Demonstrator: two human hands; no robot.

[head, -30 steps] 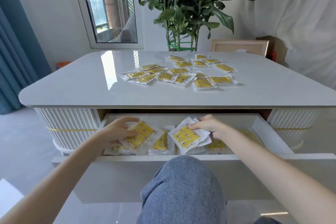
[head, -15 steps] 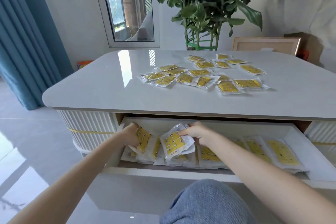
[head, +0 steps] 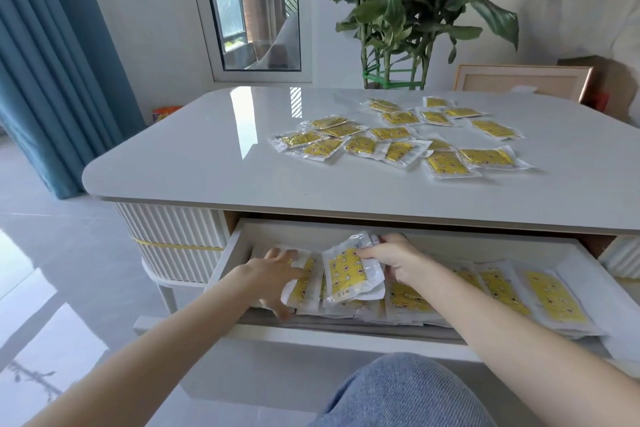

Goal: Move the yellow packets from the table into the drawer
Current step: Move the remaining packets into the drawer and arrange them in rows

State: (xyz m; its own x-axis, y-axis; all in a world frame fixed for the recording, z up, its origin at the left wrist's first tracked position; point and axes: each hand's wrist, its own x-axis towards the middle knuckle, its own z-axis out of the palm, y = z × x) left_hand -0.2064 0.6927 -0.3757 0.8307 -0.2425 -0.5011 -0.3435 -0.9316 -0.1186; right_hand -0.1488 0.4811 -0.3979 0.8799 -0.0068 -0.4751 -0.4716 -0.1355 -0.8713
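Observation:
Several yellow packets in clear wrap lie scattered on the grey table top. Below it the white drawer stands pulled out, with more yellow packets lying in a row inside. My left hand is in the drawer's left end, its fingers spread around a tilted packet. My right hand pinches the top edge of a small stack of packets standing tilted in the drawer beside the left one.
A large potted plant and a framed board stand behind the table. A blue curtain hangs at the left, next to a window. My knee in blue jeans is right in front of the drawer.
Both hands have gone deeper into the drawer's left end with their packets. The view has swung left, so more of the drawer's right side shows.

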